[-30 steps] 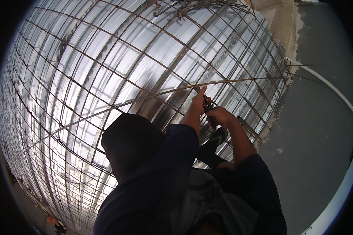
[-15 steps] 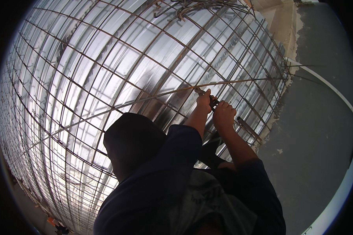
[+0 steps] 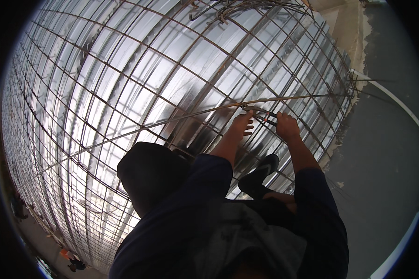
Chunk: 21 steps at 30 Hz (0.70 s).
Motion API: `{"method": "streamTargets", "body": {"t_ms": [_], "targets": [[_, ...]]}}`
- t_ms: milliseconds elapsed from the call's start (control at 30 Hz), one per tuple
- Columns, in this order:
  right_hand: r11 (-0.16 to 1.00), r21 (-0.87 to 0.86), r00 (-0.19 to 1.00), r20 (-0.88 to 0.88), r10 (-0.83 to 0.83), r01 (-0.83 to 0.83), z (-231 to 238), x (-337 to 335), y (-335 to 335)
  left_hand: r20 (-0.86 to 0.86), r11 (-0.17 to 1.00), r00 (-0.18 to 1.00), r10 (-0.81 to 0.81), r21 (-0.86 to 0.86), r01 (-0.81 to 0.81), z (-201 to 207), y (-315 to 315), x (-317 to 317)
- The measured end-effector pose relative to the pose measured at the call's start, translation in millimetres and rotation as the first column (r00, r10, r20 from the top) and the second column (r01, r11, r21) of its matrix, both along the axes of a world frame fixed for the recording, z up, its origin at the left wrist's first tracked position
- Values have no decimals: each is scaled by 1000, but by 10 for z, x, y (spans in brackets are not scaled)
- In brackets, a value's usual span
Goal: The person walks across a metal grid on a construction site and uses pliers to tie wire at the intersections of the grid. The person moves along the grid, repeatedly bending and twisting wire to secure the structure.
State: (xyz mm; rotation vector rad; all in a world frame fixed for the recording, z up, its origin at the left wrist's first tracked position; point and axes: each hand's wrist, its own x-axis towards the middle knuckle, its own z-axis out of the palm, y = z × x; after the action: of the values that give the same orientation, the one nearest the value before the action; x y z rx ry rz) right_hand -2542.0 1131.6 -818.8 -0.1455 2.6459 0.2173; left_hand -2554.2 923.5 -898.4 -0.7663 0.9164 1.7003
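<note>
My right hand (image 3: 287,127) is closed round the handles of a pair of dark pliers (image 3: 268,120), whose jaws point left to a crossing of steel bars. At that crossing a long rebar (image 3: 219,108) lies diagonally over the rebar mesh (image 3: 179,65). Just left of the pliers is my left hand (image 3: 241,124), its fingers apart and one fingertip near the jaws. I cannot make out any wire at the jaws.
Ribbed metal decking (image 3: 209,56) lies beneath the mesh. Bent rebar pieces (image 3: 228,10) are heaped at the far side. Grey concrete (image 3: 381,162) borders the decking on the right, with a white pipe (image 3: 398,100). My shoe (image 3: 258,176) rests on the mesh.
My left hand has come off the pliers and spread its fingers. My right hand has moved right, still on the handles, and the pliers now lie flatter.
</note>
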Motion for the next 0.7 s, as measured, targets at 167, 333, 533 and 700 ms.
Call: {"method": "streamTargets", "body": {"t_ms": [167,333,533,700], "targets": [[-42,-62,49,964,-262,997,52,451,-391,48,997,996,73,33,-75,43,-29,4],[-323,26,-73,988,-134,946,194,516,-752,144,956,957,250,123,-268,42,114,82],[350,-203,368,778,-510,915,384,233,-759,156,931,928,337,88,-353,-100,245,80],[105,-127,161,880,-447,986,370,79,-626,161,952,944,286,61,-299,-41,280,26]]}}
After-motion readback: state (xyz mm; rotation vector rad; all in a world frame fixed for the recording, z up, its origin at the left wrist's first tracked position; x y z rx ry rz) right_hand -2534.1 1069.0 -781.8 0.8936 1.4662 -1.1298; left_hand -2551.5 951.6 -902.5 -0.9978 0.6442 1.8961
